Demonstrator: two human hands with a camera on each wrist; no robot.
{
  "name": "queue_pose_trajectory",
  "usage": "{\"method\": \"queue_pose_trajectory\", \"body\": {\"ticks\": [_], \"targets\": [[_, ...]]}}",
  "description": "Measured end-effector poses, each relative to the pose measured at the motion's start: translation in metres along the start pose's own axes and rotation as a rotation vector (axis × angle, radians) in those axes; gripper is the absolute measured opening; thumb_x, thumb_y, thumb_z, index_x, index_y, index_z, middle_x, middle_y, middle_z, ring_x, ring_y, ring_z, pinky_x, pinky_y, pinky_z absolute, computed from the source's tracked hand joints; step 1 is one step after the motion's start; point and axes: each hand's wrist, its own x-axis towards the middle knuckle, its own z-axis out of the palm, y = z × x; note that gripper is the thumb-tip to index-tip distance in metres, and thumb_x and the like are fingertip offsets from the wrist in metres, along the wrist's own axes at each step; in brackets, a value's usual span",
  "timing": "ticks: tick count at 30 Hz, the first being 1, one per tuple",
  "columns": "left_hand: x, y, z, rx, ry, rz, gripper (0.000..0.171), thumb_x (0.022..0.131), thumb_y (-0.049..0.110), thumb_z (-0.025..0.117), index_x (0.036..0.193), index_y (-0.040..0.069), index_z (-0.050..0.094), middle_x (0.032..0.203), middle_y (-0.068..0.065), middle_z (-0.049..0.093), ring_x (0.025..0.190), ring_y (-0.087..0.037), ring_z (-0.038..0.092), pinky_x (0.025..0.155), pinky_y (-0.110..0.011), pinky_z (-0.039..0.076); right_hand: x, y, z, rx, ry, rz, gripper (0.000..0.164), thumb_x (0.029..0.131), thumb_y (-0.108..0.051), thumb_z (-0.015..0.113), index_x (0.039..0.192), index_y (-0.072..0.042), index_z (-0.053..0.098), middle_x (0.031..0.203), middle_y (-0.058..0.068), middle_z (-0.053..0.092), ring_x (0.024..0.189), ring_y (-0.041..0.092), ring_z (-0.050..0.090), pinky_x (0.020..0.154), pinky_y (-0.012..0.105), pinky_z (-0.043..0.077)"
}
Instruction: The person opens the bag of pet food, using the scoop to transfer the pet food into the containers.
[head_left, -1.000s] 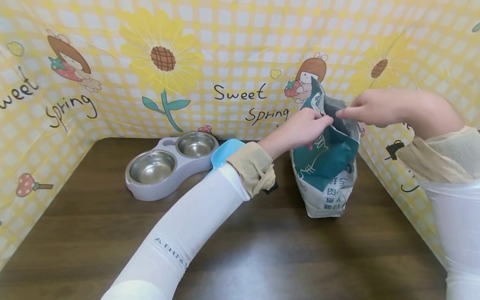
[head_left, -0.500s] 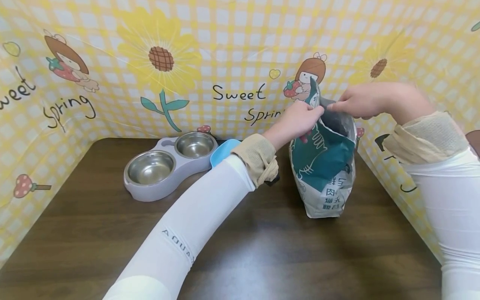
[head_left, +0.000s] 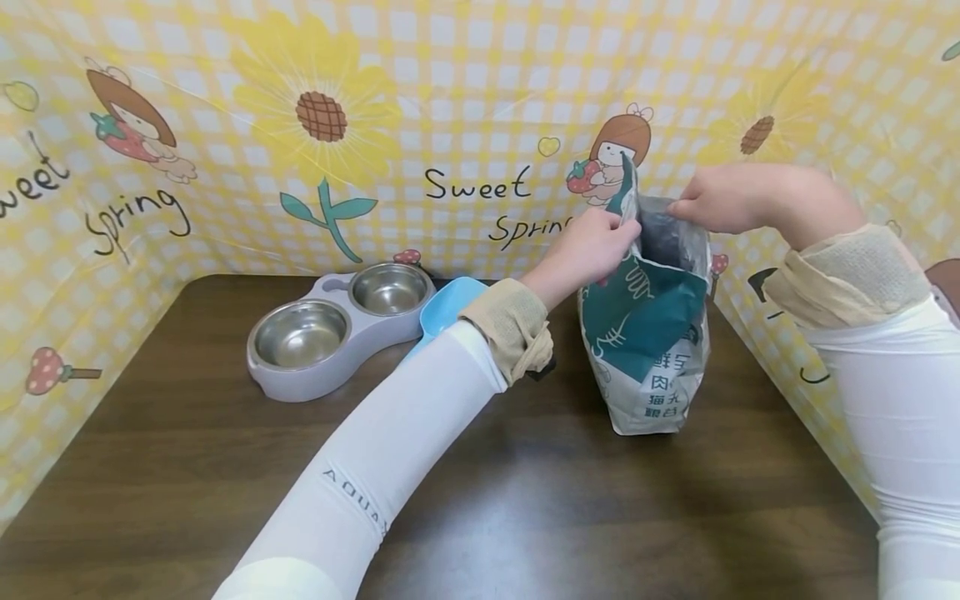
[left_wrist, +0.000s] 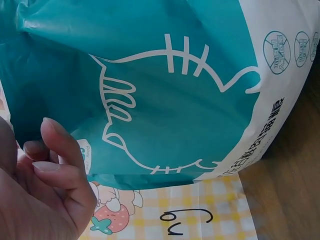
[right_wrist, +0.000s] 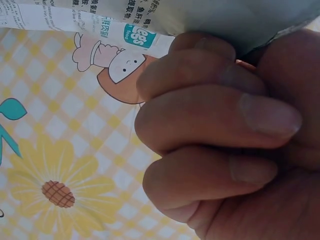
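A green and white cat food bag (head_left: 648, 321) stands upright on the right side of the table, its top open and its silvery lining showing. My left hand (head_left: 596, 246) pinches the left edge of the mouth; in the left wrist view its curled fingers (left_wrist: 62, 172) lie beside the bag's green side. On the opposite edge, my right hand (head_left: 738, 200) grips the rim. The right wrist view has those fingers (right_wrist: 215, 115) folded against the bag's printed side. How full the bag is cannot be seen.
Left of the bag, a pale lilac double feeder (head_left: 367, 342) holds two steel bowls. A light blue scoop (head_left: 448, 307) lies next to it, partly hidden by my left forearm. A yellow checked cloth (head_left: 480, 100) hangs behind and beside the brown wooden table (head_left: 480, 500).
My right hand has moved left and up from about a second ago and now holds the rim. The bag's mouth is spread wider. My left hand has shifted slightly left.
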Motion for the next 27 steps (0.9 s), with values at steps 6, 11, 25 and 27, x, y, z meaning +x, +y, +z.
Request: {"method": "queue_pose_trajectory", "body": {"ticks": [6, 11, 25, 27], "targets": [[-0.001, -0.003, 0.000, -0.002, -0.006, 0.017, 0.045, 0.102, 0.035, 0.042, 0.064, 0.013, 0.051, 0.046, 0.001, 0.047, 0.048, -0.020, 0.056, 0.043, -0.026, 0.036, 0.000, 0.002, 0.000, -0.023, 0.006, -0.004, 0.046, 0.106, -0.025, 0.032, 0.066, -0.011, 0.053, 0.056, -0.004, 0.035, 0.053, 0.014, 0.040, 0.061, 0.032, 0.038], [-0.002, -0.006, 0.000, 0.009, -0.013, 0.024, 0.046, 0.103, 0.034, 0.042, 0.063, 0.013, 0.051, 0.046, 0.001, 0.049, 0.051, -0.022, 0.059, 0.044, -0.026, 0.038, 0.001, 0.004, 0.000, -0.029, 0.003, -0.007, 0.045, 0.105, -0.024, 0.033, 0.072, -0.008, 0.059, 0.057, -0.003, 0.034, 0.054, 0.015, 0.041, 0.062, 0.033, 0.038], [-0.007, -0.008, 0.000, 0.027, -0.004, 0.028, 0.049, 0.102, 0.032, 0.043, 0.058, 0.014, 0.050, 0.047, 0.000, 0.053, 0.053, -0.023, 0.062, 0.043, -0.026, 0.039, 0.002, 0.012, -0.001, -0.096, -0.015, -0.021, 0.045, 0.105, -0.020, 0.036, 0.111, 0.012, 0.067, 0.095, 0.021, 0.065, 0.088, 0.031, 0.060, 0.084, 0.056, 0.048], [-0.008, -0.009, 0.000, 0.032, -0.008, 0.026, 0.049, 0.102, 0.032, 0.042, 0.058, 0.014, 0.050, 0.048, 0.000, 0.053, 0.052, -0.022, 0.062, 0.043, -0.026, 0.039, 0.002, 0.013, 0.000, -0.100, -0.021, -0.026, 0.045, 0.105, -0.019, 0.036, 0.113, 0.013, 0.066, 0.101, 0.024, 0.067, 0.093, 0.034, 0.061, 0.087, 0.059, 0.048]]}}
